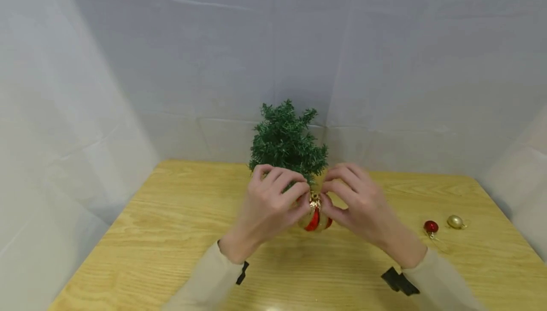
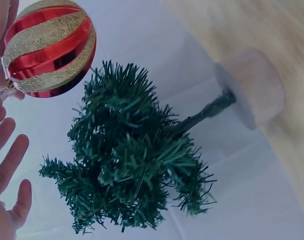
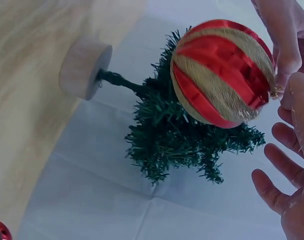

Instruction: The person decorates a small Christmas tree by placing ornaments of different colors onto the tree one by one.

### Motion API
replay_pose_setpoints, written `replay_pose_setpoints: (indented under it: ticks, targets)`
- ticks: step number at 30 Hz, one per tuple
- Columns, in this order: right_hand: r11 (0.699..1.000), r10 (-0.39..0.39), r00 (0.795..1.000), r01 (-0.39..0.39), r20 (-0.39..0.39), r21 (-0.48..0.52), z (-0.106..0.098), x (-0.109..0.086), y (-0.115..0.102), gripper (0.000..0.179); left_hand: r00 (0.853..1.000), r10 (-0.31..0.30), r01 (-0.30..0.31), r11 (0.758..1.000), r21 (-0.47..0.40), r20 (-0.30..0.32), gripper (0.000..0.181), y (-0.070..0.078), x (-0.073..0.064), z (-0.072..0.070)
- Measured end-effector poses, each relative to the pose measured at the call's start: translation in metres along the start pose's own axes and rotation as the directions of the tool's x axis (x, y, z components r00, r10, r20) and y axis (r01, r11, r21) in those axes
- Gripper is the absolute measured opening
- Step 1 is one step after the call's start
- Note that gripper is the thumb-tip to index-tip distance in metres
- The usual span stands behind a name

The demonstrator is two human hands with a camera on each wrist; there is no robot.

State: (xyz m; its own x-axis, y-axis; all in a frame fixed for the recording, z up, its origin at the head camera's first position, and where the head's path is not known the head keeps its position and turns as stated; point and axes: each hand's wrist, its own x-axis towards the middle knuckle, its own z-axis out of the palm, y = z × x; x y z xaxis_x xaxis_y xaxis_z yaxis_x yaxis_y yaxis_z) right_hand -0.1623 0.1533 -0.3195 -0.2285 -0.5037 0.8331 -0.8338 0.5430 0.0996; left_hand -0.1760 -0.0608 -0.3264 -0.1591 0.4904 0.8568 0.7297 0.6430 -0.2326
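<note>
A large round Christmas bauble [image 1: 313, 221] with red and gold stripes hangs in front of a small artificial Christmas tree [image 1: 282, 137]. My left hand [image 1: 273, 199] and right hand [image 1: 356, 199] meet at its top from either side, each with thumb and forefinger pinched close to the gold cap [image 3: 275, 93]. Any thread there is too fine to make out. In the left wrist view the bauble [image 2: 49, 47] is clear of the table, cap towards the fingers. The other fingers of both hands are loosely bent. Green branches [image 2: 127, 150] fill the space behind.
The tree stands on a round wooden base [image 2: 256, 87], hidden in the head view. On the right of the wooden table [image 1: 171, 235] lie a small red bauble [image 1: 431, 227] and a small gold bauble [image 1: 455, 221]. White cloth [image 1: 213, 64] hangs behind and at both sides.
</note>
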Motion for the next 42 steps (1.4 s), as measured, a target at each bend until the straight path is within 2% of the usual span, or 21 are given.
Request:
replay_pose_setpoints:
  ticks: [2, 9, 15, 18, 22, 26, 29, 33, 36, 42]
  targets:
    - [0.999, -0.032, 0.999, 0.032, -0.004, -0.036, 0.000, 0.006, 0.003, 0.024, 1.000, 0.008, -0.008, 1.000, 0.023, -0.004, 0.014, -0.004, 0.004, -0.001]
    - [0.995, -0.071, 0.997, 0.070, -0.016, -0.076, 0.000, 0.025, 0.012, 0.022, 1.000, 0.009, -0.008, 0.999, 0.045, -0.019, 0.013, -0.016, 0.015, -0.005]
    - [0.972, -0.099, 0.995, 0.101, 0.020, -0.212, -0.002, 0.039, 0.018, 0.018, 1.000, 0.025, -0.025, 0.993, 0.112, 0.001, 0.018, -0.025, 0.026, -0.008]
    - [0.968, -0.085, 0.995, 0.094, 0.047, -0.235, -0.001, 0.046, 0.022, 0.012, 1.000, 0.007, -0.009, 0.989, 0.149, 0.016, 0.018, -0.029, 0.030, -0.008]
    - [0.967, -0.078, 0.996, 0.088, 0.052, -0.237, 0.004, 0.056, 0.030, 0.006, 0.999, -0.034, 0.033, 0.984, 0.174, 0.002, 0.015, -0.034, 0.035, -0.008]
    - [0.968, -0.073, 0.996, 0.084, 0.055, -0.237, 0.007, 0.065, 0.037, 0.006, 0.997, -0.077, 0.076, 0.983, 0.166, 0.001, 0.014, -0.039, 0.042, -0.008]
    - [0.980, -0.024, 0.997, 0.038, 0.075, -0.193, 0.009, 0.072, 0.041, 0.005, 0.990, -0.135, 0.128, 0.982, 0.139, 0.041, 0.014, -0.044, 0.047, -0.009]
    - [0.994, 0.101, 0.989, -0.095, 0.105, -0.058, 0.011, 0.081, 0.048, 0.003, 0.964, -0.243, 0.234, 0.968, 0.092, 0.105, 0.012, -0.050, 0.056, -0.009]
    - [0.984, 0.177, 0.975, -0.179, 0.135, 0.007, 0.012, 0.087, 0.052, 0.005, 0.945, -0.295, 0.287, 0.955, 0.077, 0.140, 0.012, -0.054, 0.063, -0.009]
    - [0.955, 0.281, 0.937, -0.295, 0.209, 0.039, 0.012, 0.096, 0.060, 0.008, 0.922, -0.341, 0.332, 0.940, 0.076, 0.186, 0.013, -0.059, 0.074, -0.005]
